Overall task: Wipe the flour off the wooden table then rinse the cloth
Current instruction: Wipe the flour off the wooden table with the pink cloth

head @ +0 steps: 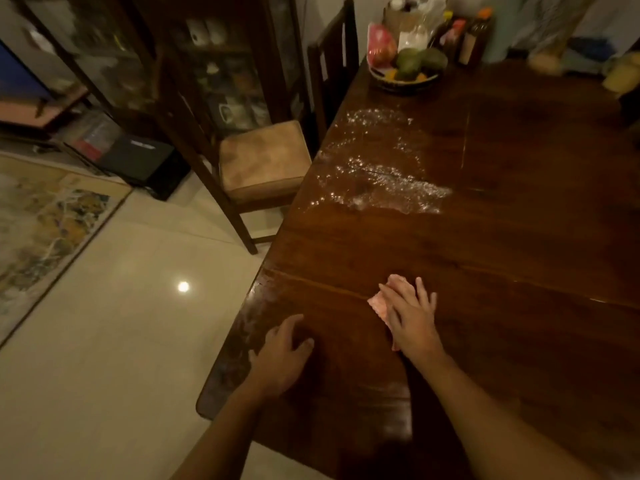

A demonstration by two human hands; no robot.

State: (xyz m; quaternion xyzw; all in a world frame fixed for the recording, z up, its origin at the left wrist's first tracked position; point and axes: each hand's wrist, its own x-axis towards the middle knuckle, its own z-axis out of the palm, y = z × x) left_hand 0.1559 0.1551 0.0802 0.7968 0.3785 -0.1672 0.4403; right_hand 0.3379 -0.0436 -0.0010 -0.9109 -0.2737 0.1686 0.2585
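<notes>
1. Two hands on the worktop [502, 254]: right hand [412, 320] flat on the pink cloth [376, 303], grip spread, pressing, not pinching.
2. Idle left hand [280, 355] rests near the worktop edge, fingers loosely bent, holding nothing.
3. Unwiped flour [381, 181] lies well ahead. Wiping step in hand; next move probably calls for pushing the cloth forward through it.

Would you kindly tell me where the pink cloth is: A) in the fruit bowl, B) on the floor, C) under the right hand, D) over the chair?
C: the right hand lies flat, fingers spread, on the cloth on the table.
</notes>
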